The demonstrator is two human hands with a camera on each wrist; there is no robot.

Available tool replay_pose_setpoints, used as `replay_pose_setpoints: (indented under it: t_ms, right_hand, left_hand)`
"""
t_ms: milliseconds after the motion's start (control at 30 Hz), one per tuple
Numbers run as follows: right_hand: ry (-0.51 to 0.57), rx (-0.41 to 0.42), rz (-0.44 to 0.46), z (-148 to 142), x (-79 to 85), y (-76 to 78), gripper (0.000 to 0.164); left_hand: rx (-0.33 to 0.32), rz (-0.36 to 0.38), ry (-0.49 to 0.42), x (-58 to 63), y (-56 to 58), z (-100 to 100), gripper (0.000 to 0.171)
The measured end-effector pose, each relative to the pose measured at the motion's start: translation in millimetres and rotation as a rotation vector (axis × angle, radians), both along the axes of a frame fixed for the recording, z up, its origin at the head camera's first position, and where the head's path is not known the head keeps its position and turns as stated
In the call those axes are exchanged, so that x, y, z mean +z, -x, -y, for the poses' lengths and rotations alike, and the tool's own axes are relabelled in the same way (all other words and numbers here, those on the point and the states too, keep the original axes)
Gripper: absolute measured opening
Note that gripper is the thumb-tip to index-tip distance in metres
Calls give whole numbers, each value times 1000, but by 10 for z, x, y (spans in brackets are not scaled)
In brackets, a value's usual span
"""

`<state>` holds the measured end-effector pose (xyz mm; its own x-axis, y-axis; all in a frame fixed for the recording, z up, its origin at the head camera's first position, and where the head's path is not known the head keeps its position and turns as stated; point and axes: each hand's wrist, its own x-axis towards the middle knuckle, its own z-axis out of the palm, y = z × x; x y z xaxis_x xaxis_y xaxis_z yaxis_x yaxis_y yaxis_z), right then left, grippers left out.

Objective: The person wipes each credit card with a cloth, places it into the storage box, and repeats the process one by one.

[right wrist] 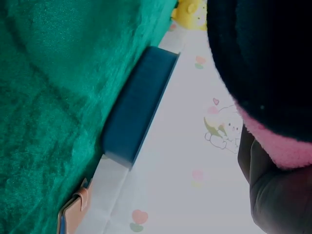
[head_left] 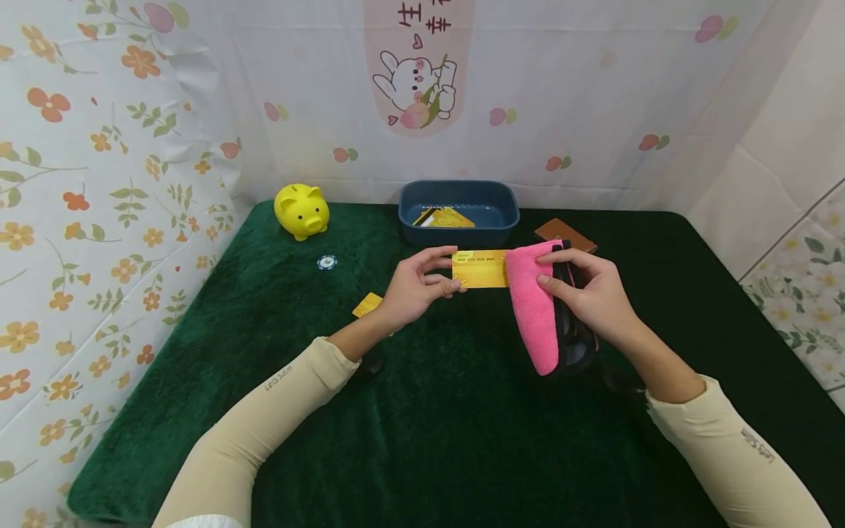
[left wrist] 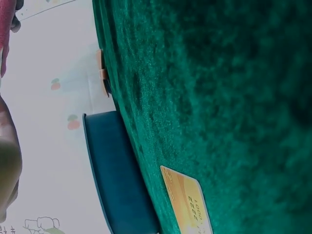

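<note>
My left hand pinches a gold bank card between fingers and thumb at its left end. The card's right end meets a pink fluffy piece with a black side, which my right hand grips near its top edge, thumb on the pink face. The pink piece hangs down above the green cloth. Its dark side fills the upper right of the right wrist view, with the pink edge beside my fingers. Another gold card lies on the cloth, partly behind my left forearm in the head view.
A blue bin with several gold cards stands at the back. To its right lies a brown leather wallet. A yellow piggy bank and a poker chip are at the left. A dark object shows below my left forearm.
</note>
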<state>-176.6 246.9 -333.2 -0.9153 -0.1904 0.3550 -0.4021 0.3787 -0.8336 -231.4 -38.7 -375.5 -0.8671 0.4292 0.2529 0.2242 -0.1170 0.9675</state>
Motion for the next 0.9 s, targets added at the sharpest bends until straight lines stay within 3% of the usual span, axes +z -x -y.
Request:
replay_pose_setpoints:
  t_ms: [333,667,900]
  right_hand:
    - [-26,-9,-40,55,-46,-21,25]
    - [-67,14,-74,101,-120,-63,26]
    - [-115,-10,-117,148,-132,-82,27]
  left_hand:
    - [10,-52,-85,-9,-47,-49,53]
    - [47,-69,-94,3,-76,-62,54]
    - [24,-72,-99,1,-75,-65,54]
